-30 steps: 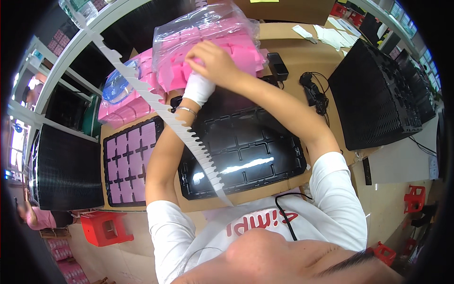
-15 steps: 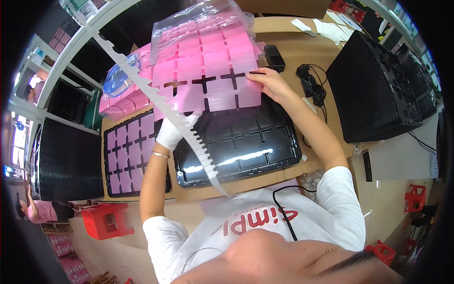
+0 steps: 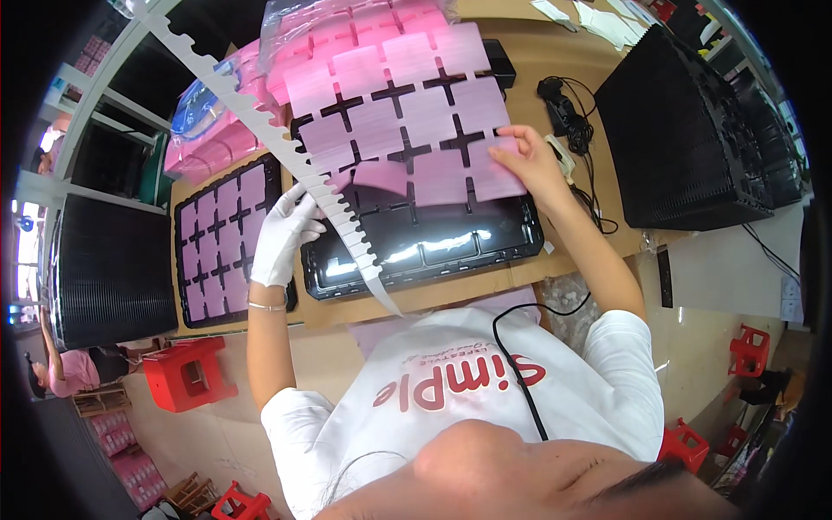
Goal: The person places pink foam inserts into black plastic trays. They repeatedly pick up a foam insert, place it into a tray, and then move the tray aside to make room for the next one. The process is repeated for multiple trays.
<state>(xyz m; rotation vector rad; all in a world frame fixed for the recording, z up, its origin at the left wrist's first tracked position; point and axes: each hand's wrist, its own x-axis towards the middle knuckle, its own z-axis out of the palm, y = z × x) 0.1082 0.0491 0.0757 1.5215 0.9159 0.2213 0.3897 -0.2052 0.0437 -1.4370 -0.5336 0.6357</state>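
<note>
A thin pink foam sheet (image 3: 416, 121) with cross-shaped cut-outs hangs over a glossy black plastic tray (image 3: 451, 251), its far part lying over the tray's back. My right hand (image 3: 530, 163), bare, pinches the sheet's right edge between thumb and fingers. My left hand (image 3: 286, 232), in a white glove, is closed at the near left corner, where the sheet curls up. A pale toothed strip (image 3: 290, 154) crosses in front and hides part of that grip. Left of it lies another black tray (image 3: 282, 269) with a pink sheet in it.
Behind are stacked pink sheets under clear plastic (image 3: 295, 26) and a blue coil (image 3: 204, 104). Tall stacks of black trays stand right (image 3: 685, 130) and left (image 3: 113, 260). A black cable (image 3: 576, 130) lies right of the tray. Red stools (image 3: 186, 373) stand on the floor.
The sheet has come nearer and down over the black tray, away from the pink stack. My left hand has moved out to the left from under the sheet. My right hand has come slightly nearer.
</note>
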